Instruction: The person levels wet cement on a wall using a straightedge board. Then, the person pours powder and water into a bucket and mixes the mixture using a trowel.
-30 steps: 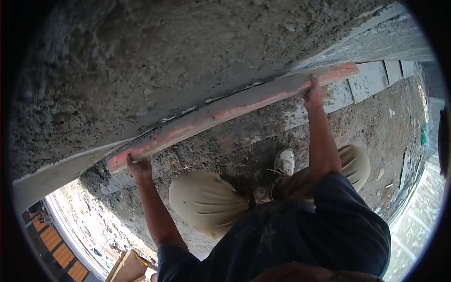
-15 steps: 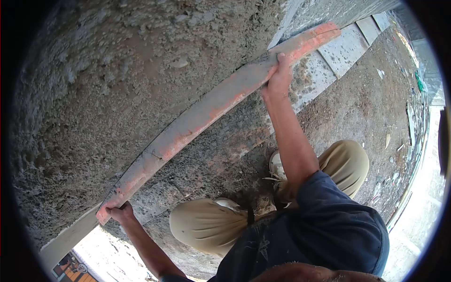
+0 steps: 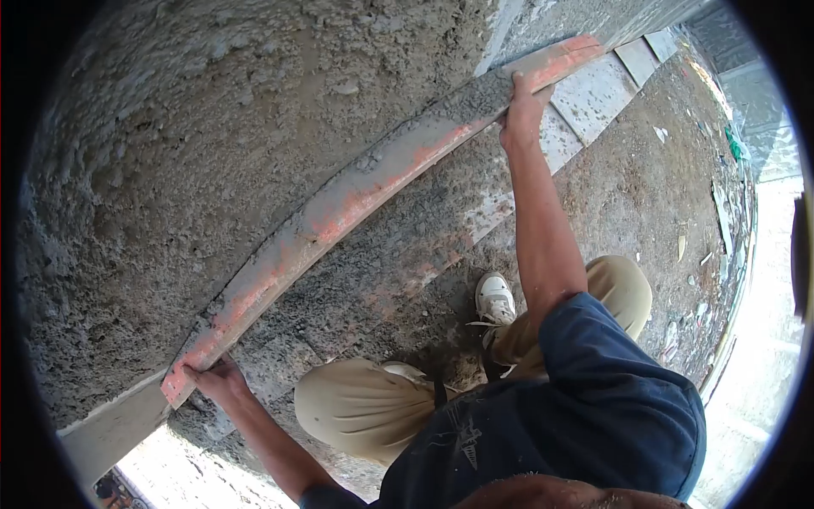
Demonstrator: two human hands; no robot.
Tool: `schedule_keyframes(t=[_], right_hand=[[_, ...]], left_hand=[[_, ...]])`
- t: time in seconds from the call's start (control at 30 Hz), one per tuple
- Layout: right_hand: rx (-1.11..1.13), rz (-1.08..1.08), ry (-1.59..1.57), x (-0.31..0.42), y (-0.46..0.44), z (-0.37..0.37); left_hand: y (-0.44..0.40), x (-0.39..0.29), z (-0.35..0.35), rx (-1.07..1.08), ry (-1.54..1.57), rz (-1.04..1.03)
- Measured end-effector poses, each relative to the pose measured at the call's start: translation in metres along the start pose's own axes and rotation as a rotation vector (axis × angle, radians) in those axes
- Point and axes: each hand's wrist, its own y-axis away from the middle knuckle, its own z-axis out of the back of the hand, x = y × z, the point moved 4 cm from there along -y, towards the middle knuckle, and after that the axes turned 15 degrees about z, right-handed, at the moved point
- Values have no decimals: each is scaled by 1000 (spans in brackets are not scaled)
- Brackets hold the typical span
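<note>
A long screed board (image 3: 352,208), red paint showing through grey mortar, lies against the rough, freshly plastered wall (image 3: 195,144). Its curve may come from the wide lens. Near its lower-left end, my left hand (image 3: 220,382) is closed round the edge, thumb on the upper face. My right hand (image 3: 524,114) grips the same edge towards the upper-right end, some fingers hidden beneath. Wet mortar (image 3: 483,97) is heaped along the board's wall side, thickest beside my right hand.
Flat pale panels (image 3: 585,97) line the wall's foot, spattered with mortar. Fallen mortar (image 3: 339,288) covers the ground below the board. My bent knees (image 3: 356,407) and white shoe (image 3: 494,297) are close by. Scraps and debris (image 3: 721,216) litter the dirt at right.
The board has shifted slightly against the wall with both hands still on it. More mortar now sits on its upper face near my right hand. The view has moved a little.
</note>
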Motion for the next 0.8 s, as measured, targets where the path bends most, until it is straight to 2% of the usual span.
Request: schedule_keyframes(t=[0.07, 0.1, 0.17, 0.23, 0.3, 0.37, 0.43, 0.5, 0.57, 0.6, 0.67, 0.7, 0.8], right_hand=[[43, 17, -15, 21, 73, -25], [40, 85, 11, 9, 98, -29], [105, 21, 46, 14, 148, -42], [87, -6, -41, 6, 169, -48], [38, 42, -105, 19, 158, -56], [-9, 243, -197, 44, 104, -57], [-43, 304, -442, 87, 39, -58], [-22, 348, -508, 112, -16, -51], [42, 478, -435, 113, -77, -32], [70, 507, -407, 115, -105, -23], [111, 421, -388, 127, -141, -14], [101, 411, -368, 129, -151, -14], [82, 324, -248, 136, -149, -7]], left_hand=[[-39, -16, 35, -49, 27, 32], [-65, -25, 61, -78, 36, 51], [-106, -45, 106, -143, 48, 32], [-129, -62, 132, -218, 50, -30], [-120, -67, 124, -180, 45, -22], [-99, -70, 107, -67, -7, -38], [-50, -59, 58, -63, -44, -29], [3, -39, -1, -44, -37, -7], [48, -10, -42, -8, 0, 48], [54, -4, -49, 105, -17, 72], [69, 6, -56, 330, -50, 119], [98, 15, -82, 266, -46, 34], [112, 19, -93, 296, -22, -34]])
